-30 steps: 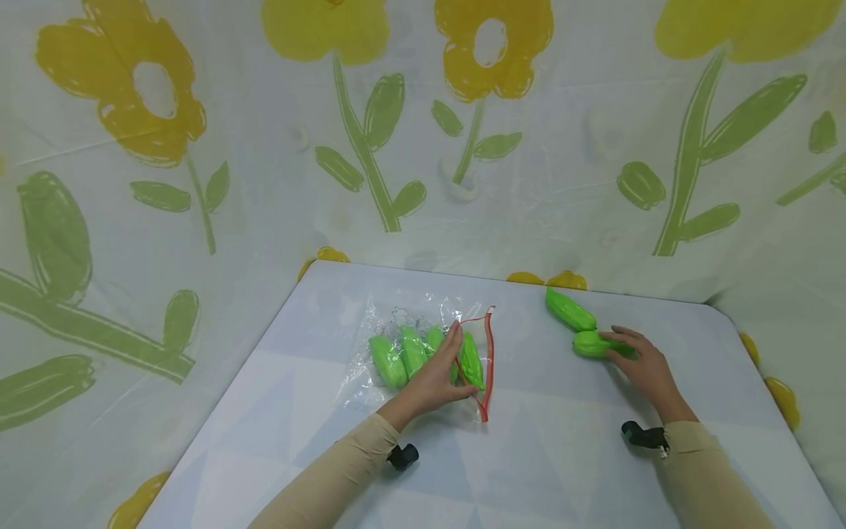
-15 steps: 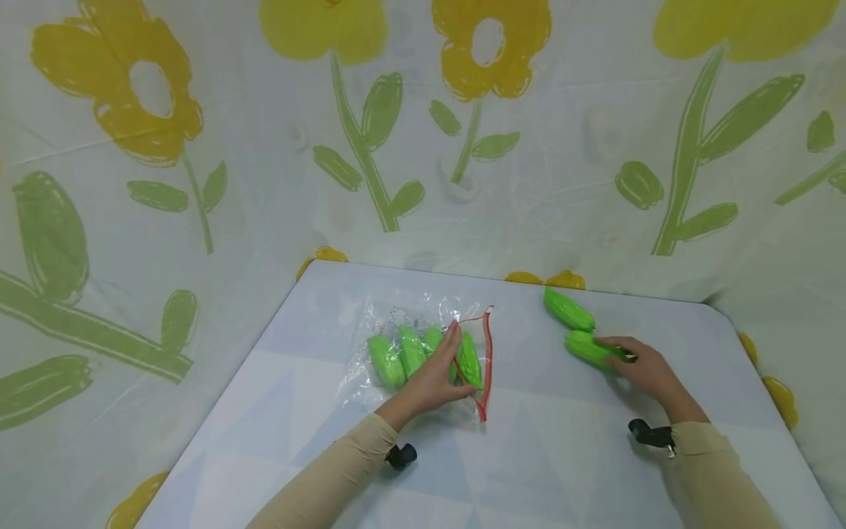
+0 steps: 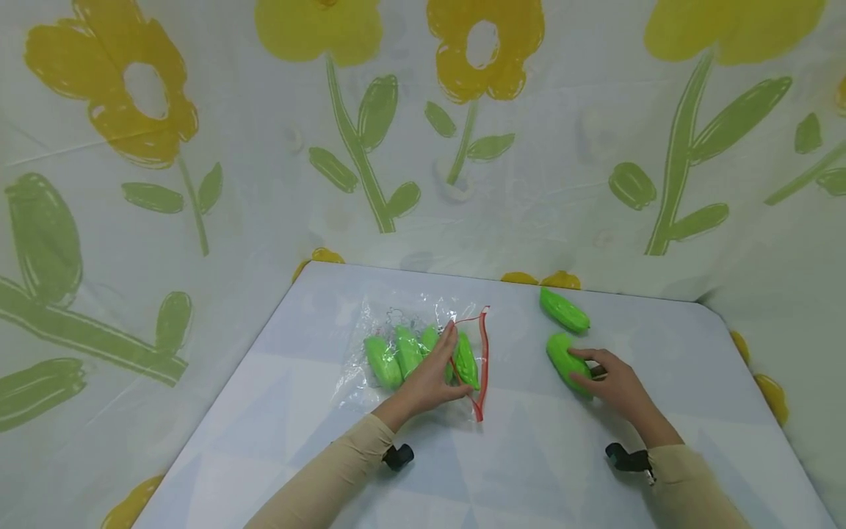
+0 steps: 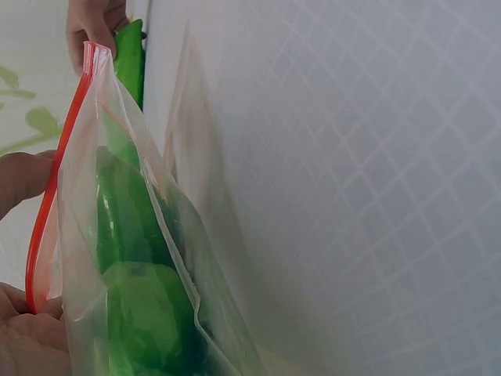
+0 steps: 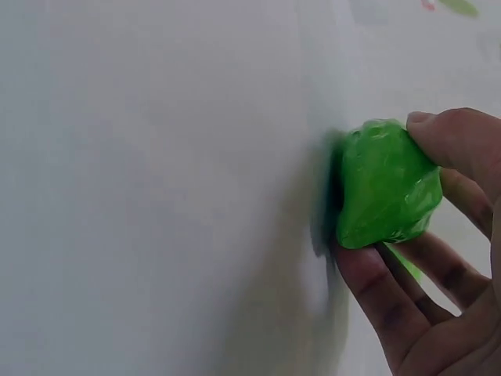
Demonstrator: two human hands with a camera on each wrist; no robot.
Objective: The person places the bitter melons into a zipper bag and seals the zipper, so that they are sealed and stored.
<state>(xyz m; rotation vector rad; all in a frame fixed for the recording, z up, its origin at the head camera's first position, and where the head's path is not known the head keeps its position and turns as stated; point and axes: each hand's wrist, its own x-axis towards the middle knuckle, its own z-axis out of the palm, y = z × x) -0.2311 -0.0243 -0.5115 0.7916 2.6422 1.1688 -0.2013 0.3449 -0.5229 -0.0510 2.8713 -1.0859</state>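
Note:
On the table lies a clear zip bag [image 3: 370, 308] with a red zip strip along its mouth and several glossy green elongated bundles [image 3: 383, 361] inside. Spread fairly straight, the fingers and thumb of my left hand [image 3: 426, 378] touch the bag at its mouth, which gapes to the right. In the left wrist view the red strip [image 4: 47, 207] runs past its thumb and fingertips. My right hand [image 3: 617, 386] grips another green bundle [image 3: 567, 364] between thumb and fingers, close over the table. Its surface looks smooth and slightly crinkled in the right wrist view.
One more green bundle [image 3: 564, 310] lies near the table's back edge, just beyond the gripped one. The pale table [image 3: 515, 455] is bordered by a hanging flower-print cloth [image 3: 562, 162] at the back and sides. Black wrist cameras [image 3: 628, 457] stick out below both wrists.
My right hand has moved left with the green bundle and turned it, so the bundle now lies apart from the one behind. The left hand keeps its place at the bag.

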